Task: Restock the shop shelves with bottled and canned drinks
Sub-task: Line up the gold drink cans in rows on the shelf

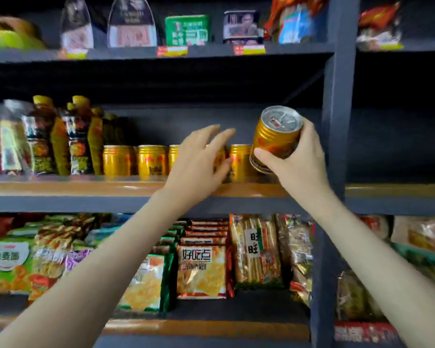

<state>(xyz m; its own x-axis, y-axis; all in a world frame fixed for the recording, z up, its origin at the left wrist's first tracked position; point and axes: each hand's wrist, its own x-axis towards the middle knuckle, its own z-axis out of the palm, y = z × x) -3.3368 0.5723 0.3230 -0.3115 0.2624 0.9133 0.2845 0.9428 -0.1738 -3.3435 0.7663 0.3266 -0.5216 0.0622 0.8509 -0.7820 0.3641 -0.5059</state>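
head view: the right hand (294, 162) grips a gold ribbed metal can (276, 139) with a silver pull-tab lid. the thumb lies across the front near the base and the fingers wrap round behind. the can is off the shelf and tilted, lid leaning toward the camera, at the right end of the row of matching gold cans (151, 160) that stands on the brown-edged middle shelf board (86, 188). the left hand (199, 159) holds nothing. its fingers are straight and spread, reaching over the cans in the middle of the row. the blur there makes it hard to say whether it touches one.

to do this step well, the held can should be brought upright before it goes down, then set flat in the slot between the last can of the row and the dark blue upright post (337, 96). the left hand could steady the neighbouring cans so none gets knocked back or over.

around it, dark bottles with yellow caps (43, 136) stand at the left of the same shelf. bright snack packets (201, 270) fill the shelf below, and boxed and bagged goods (186, 30) sit on the top shelf. the post hems in the right hand, so the slot looks tight. the fingers behind the can will likely need to slip out toward the front.
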